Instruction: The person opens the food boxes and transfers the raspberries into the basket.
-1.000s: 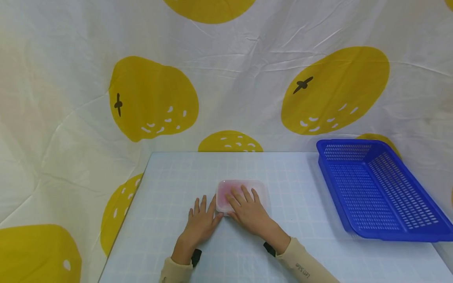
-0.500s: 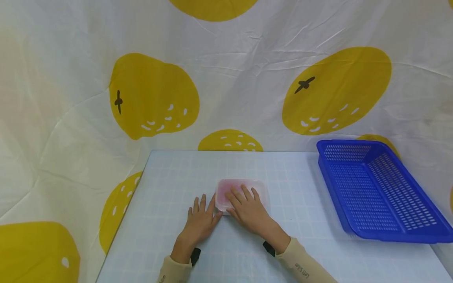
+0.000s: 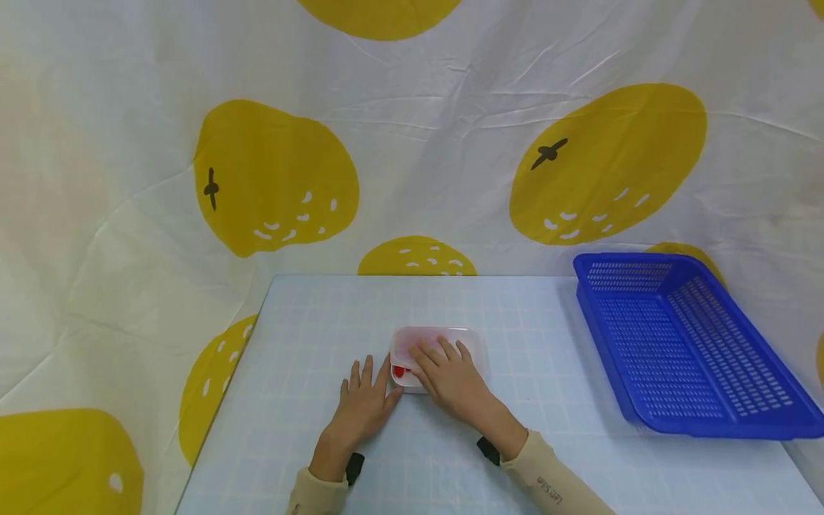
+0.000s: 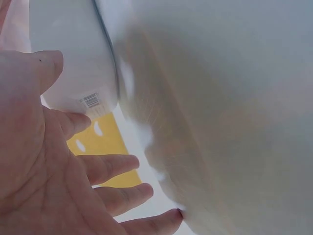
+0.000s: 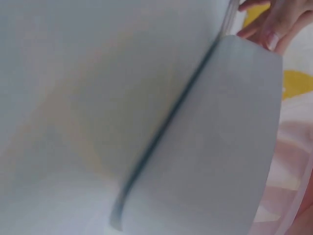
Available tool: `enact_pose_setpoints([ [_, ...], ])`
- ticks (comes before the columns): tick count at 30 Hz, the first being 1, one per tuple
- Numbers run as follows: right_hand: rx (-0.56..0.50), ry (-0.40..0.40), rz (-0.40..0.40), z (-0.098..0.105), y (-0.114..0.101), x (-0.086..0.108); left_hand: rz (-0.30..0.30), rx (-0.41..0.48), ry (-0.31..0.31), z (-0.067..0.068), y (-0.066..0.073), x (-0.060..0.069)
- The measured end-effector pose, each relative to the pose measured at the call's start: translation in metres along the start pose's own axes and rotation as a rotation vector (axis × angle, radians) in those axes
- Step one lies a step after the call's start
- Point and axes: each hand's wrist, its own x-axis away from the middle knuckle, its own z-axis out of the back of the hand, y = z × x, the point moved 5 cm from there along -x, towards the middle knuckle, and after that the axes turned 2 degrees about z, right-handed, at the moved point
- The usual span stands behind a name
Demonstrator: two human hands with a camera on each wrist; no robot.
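A white container (image 3: 415,386) with a translucent pinkish lid (image 3: 470,337) stands on the table; its side and barcode show in the left wrist view. The lid's near edge stands off the rim, and something red (image 3: 398,371) shows beneath. My right hand (image 3: 453,383) grips the lid, fingers over its top and thumb hidden. At the container's left side rests my left hand (image 3: 362,408), its fingers spread and the thumb by the near left corner. In the right wrist view the left hand (image 5: 286,22) touches the container's far end.
A blue perforated basket (image 3: 663,422) stands on the right of the light table (image 3: 309,307). Behind the table hangs a white cloth (image 3: 438,179) printed with yellow fruit.
The lid's near edge has come up off the container, uncovering the red thing inside. The right thumb has gone out of sight at that edge. My left hand has stayed in place.
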Motion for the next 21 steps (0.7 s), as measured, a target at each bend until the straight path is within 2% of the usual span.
enact_pose_setpoints([
  [4, -0.015, 0.016, -0.003, 0.006, 0.001, -0.003, 0.003, 0.000, -0.002, 0.000, 0.000, 0.000],
  [7, -0.069, 0.042, -0.024, 0.010, 0.003, -0.005, 0.004, 0.004, -0.006, 0.000, 0.000, 0.000],
  [14, -0.255, 0.205, -0.021, 0.025, 0.011, -0.007, 0.012, 0.011, -0.006, 0.001, 0.002, 0.000],
  [17, -0.309, 0.222, -0.019, 0.030, 0.014, -0.007, 0.028, 0.008, -0.016, 0.000, 0.001, 0.000],
  [21, -0.392, 0.228, -0.066, 0.038, 0.020, -0.004, 0.052, -0.001, -0.026, -0.001, 0.001, -0.001],
])
